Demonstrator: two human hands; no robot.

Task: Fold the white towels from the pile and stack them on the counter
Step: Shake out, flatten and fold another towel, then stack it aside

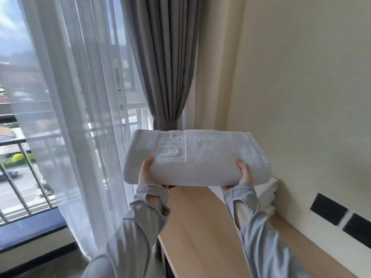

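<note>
While it is held clear above the far end of the wooden counter [200, 227], the folded white towel [204, 157] is clamped along its rounded near fold by the left hand [145, 173] and right hand [246, 174], with the thumbs on top and the fingers tucked beneath, mostly hidden. Its thick terry carries a flat band with raised letters. Bare pale wood lies below, bounded on the right by the cream wall [301, 87], where stacked white towels [270, 199] rest. A sheer curtain [80, 107] and a grey drape [166, 57] hang along the left edge.

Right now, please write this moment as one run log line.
folded white towel: held over wooden counter | left hand: grips it | right hand: grips it | other white towels: against wall
</note>
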